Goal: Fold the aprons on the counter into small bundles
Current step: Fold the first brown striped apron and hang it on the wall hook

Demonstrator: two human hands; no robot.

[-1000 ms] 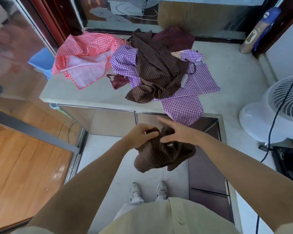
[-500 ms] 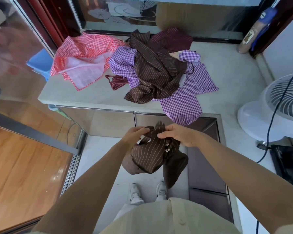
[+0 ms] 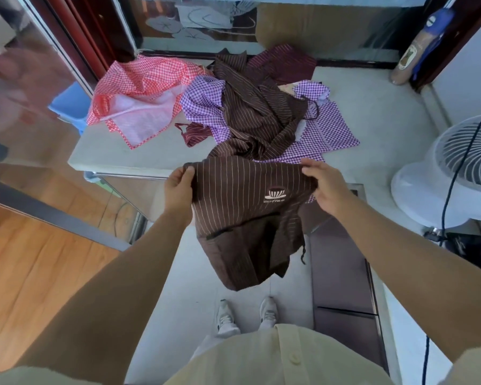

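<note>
A brown striped apron with a white cup logo hangs spread in the air in front of the counter. My left hand pinches its top left corner and my right hand grips its top right corner. Its lower part dangles toward the floor. On the counter lies a heap of aprons: a red checked one at the left, a purple checked one, another brown striped one on top, and a maroon one at the back.
A white fan with a dark cable stands at the right on the counter. A bottle leans in the back right corner. A glass partition runs along the left. My shoes are on the tiled floor below.
The brown striped apron was bunched between my hands. My hands have moved apart and up, and the apron now hangs spread open with the logo showing.
</note>
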